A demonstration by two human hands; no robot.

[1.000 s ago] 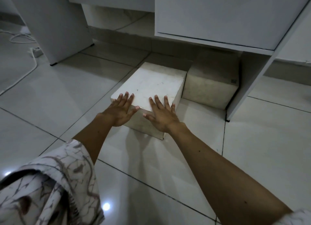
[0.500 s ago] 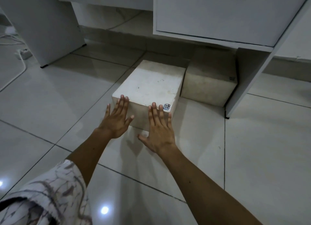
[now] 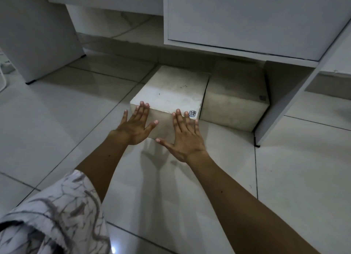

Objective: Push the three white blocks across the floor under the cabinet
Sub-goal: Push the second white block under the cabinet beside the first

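Observation:
A white block (image 3: pixel 171 90) sits on the tiled floor with its far end under the white cabinet (image 3: pixel 247 20). It carries a small label at its near right corner. My left hand (image 3: pixel 135 125) and my right hand (image 3: pixel 183 138) lie flat against its near face, fingers straight and spread, fingertips at the top edge. A second white block (image 3: pixel 235 100) stands right beside it, in shadow under the cabinet and against the cabinet's side panel (image 3: pixel 281 100). I see only two blocks.
A white upright panel (image 3: pixel 38 35) stands on the floor at the left, with a white cable (image 3: pixel 2 83) at the far left edge. A low ledge runs along the wall behind the blocks. My patterned sleeve (image 3: pixel 51 215) fills the lower left corner.
The block has slid away from me, further under the cabinet, and now lies almost level with the second block. My hands went from its top edge down onto its near face.

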